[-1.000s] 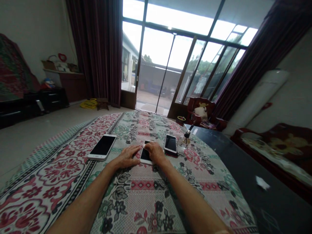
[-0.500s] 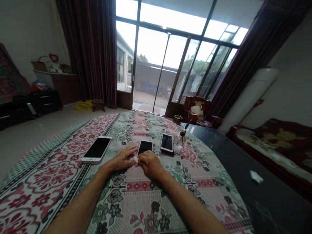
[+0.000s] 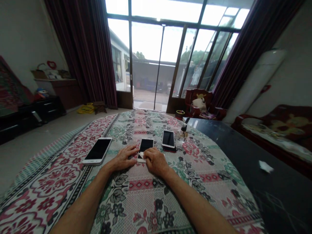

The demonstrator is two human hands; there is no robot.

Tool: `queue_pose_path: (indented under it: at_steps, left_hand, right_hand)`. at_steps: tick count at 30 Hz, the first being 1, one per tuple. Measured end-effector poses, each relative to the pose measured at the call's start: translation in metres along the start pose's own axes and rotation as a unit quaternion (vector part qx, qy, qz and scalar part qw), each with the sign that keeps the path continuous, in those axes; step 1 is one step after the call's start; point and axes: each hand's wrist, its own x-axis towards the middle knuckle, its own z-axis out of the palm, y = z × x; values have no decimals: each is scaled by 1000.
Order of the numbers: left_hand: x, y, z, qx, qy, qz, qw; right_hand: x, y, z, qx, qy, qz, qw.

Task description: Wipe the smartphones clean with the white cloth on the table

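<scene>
A white phone with a dark screen [image 3: 147, 144] lies in the middle of the patterned tablecloth [image 3: 148, 191]. My right hand [image 3: 156, 161] is closed on a small white wipe [image 3: 141, 155], either tissue or cloth, and presses it to the lower part of that screen. My left hand [image 3: 124, 158] lies beside the phone's left edge with its fingers stretched out, the tips at or touching the edge. To the left is a larger white phone [image 3: 97, 150], face up. On the right, another white phone [image 3: 168, 139] rests on a dark, red-edged flat object [image 3: 170, 149].
Right of the phones stands a clear glass jar [image 3: 182, 136] with a dark-handled brush [image 3: 185, 124] at it. A dark glossy surface [image 3: 234, 149] borders the cloth on the right, with a crumpled white piece [image 3: 266, 166] on it. Wooden seats [image 3: 198, 95] stand beyond.
My right hand has shifted slightly right with the white wipe, uncovering the phone's lower edge. My left hand stays at the phone's left side. The camera view has tilted slightly.
</scene>
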Motion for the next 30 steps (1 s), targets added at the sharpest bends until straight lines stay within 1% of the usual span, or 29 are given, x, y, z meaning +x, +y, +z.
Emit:
queue_pose_path:
  at_steps: [2,4,8,12,15,18,21,26,28,30]
  left_hand:
    - [0,2,-1,0,-4,-7,1000]
    - [0,1,-1,-1,-2,-8,1000]
    - [0,-2,1,-8,11,11,1000]
    - [1,-3,1,-4,10,13,1000]
    - [1,-3,1,3,10,13,1000]
    - [1,-4,3,-2,12,13,1000]
    - [2,-8,6,-8,32,27,999]
    - [4,-10,8,-16,48,36,998]
    - [4,-10,8,-17,49,37,998]
    - [4,-11,9,-16,49,38,998]
  right_hand:
    - [0,2,-2,-12,9,15,1000]
    - [0,2,-3,-15,8,16,1000]
    - [-2,-2,-4,8,-1,-10,1000]
    - [-4,-9,-3,13,-21,-39,999]
    - [-3,-11,0,7,-34,-49,998]
    - [-2,-10,0,-2,-34,-51,998]
    - [-1,-5,-3,-22,-26,-20,999]
    - [-1,3,-12,-71,-4,89,993]
    - [-2,2,-14,-85,-7,100,991]
    - [-3,-3,-15,-93,-20,76,993]
